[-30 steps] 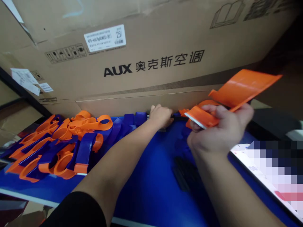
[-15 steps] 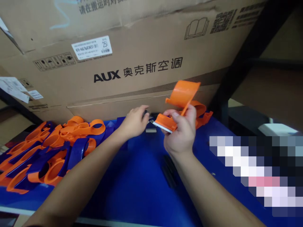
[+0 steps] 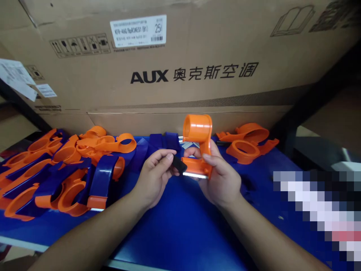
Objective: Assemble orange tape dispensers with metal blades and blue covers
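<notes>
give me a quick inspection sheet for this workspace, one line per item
Surface: blue tabletop, with parts lying at left and back right.
Job's things: orange holder with a toothed edge; small black piece by that edge, contact unclear.
Clutter: pile of orange and blue parts at left; orange parts at back right.
Grip: left hand pinches the black piece; right hand holds the orange holder.
Cables: nothing seen clearly.
Surroundings: cardboard box marked AUX behind; pixelated area at right.

Before me: surface (image 3: pixel 175 229). On it, left: tape dispensers (image 3: pixel 103 171), heaped; right, rear: other frames (image 3: pixel 243 147). Between these: dispenser frame (image 3: pixel 198 127) in my right grip (image 3: pixel 222 180); block (image 3: pixel 178 164), just left of it, in my left grip (image 3: pixel 156 177). Behind all: carton (image 3: pixel 158 96).
</notes>
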`<state>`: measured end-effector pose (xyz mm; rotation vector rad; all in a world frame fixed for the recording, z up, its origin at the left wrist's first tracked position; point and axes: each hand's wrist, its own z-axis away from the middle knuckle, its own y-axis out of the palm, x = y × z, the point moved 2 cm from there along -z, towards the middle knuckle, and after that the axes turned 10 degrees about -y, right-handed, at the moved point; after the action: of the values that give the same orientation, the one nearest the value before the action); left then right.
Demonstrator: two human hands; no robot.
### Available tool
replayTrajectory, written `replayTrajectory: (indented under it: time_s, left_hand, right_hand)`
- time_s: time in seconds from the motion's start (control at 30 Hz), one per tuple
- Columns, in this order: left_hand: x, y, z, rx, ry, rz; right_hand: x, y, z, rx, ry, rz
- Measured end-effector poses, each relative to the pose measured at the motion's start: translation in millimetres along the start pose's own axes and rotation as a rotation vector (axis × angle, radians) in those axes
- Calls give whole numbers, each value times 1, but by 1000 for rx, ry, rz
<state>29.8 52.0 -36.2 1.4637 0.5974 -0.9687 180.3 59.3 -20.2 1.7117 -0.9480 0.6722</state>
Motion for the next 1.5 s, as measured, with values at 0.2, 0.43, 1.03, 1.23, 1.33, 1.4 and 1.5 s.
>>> replayTrajectory:
  time_s: [0.2,0.43,1.03,1.23,1.33,1.4,1.5]
  left_hand:
    - [0,-4,-2,-18,78,-75]
    - [-2,-2,1,-58,133,-253]
    - [-8,7,31,-92,944,-672]
    - [-18,8,28,63,1173,-1035]
    - [-22,7,25,20,1071,-1111]
    - [-22,4,22,27,984,-1089]
    - [-21,1,15,107,871,-1035]
  right_hand:
    - [4,2,1,6,-1,35]
    - [1,3,3,-70,8,142]
    - [-6,0,4,-104,71,95]
    - [-6,0,4,-91,26,67]
    - [-6,0,3,-88,43,66]
    - [-7,0,4,-82,68,81]
    - [-7,0,6,-69,65,108]
